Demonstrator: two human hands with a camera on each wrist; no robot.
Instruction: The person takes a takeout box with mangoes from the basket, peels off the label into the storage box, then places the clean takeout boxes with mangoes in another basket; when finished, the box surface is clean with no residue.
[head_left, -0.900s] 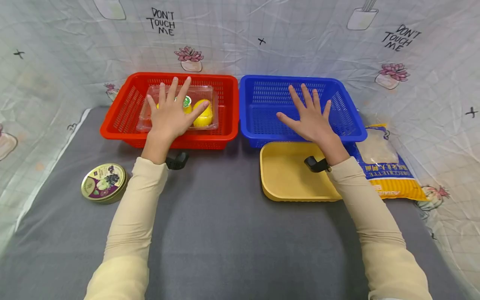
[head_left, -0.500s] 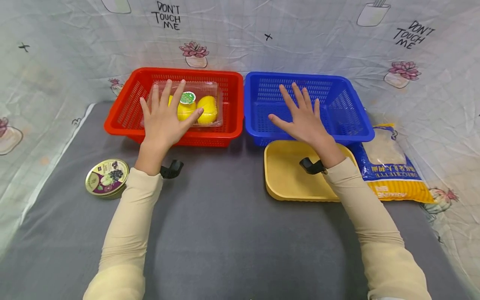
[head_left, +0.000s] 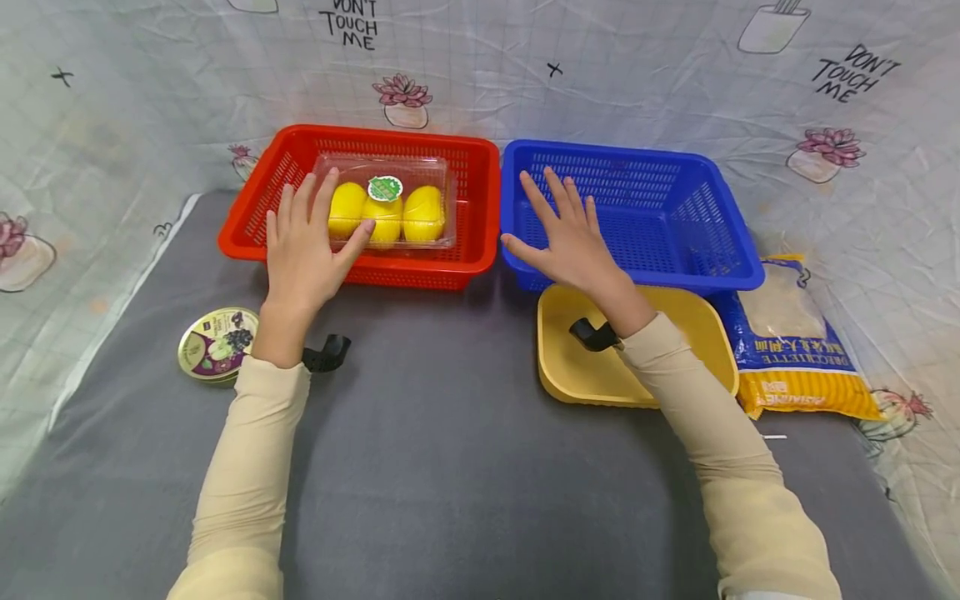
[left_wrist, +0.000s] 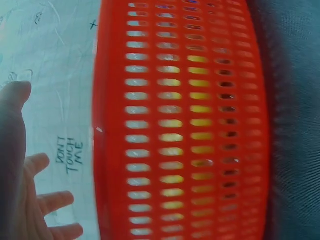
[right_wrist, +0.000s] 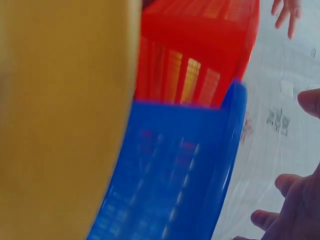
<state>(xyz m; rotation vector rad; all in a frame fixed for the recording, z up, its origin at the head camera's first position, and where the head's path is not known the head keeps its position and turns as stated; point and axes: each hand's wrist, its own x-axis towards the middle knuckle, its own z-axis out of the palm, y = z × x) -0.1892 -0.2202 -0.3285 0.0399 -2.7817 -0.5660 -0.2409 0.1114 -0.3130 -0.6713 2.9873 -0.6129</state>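
My left hand (head_left: 303, 258), fingers spread, hovers over the near left part of the red basket (head_left: 427, 271) and holds nothing. Inside that basket lies a clear plastic box (head_left: 450, 204) of yellow fruit (head_left: 423, 215) with a green and white sticker. My right hand (head_left: 570, 242), fingers also spread and holding nothing, is above the near left part of the blue basket (head_left: 705, 208). Below the right wrist sits a yellow tray (head_left: 555, 367). In the left wrist view, the red basket's slotted wall (left_wrist: 180, 120) fills the middle, with the left fingers (left_wrist: 55, 202) beside it.
A round tin (head_left: 213, 346) with a fruit label stands at the left, partly behind the left wrist. A blue and orange pasta bag (head_left: 802, 358) lies right of the yellow tray. Grey cloth (head_left: 442, 467) covers the table, and a printed curtain (head_left: 630, 75) hangs behind the baskets.
Both hands have drawn left and somewhat back, still spread. More of the fruit box now shows beside the left hand. The scene has shifted slightly rightward in the head view.
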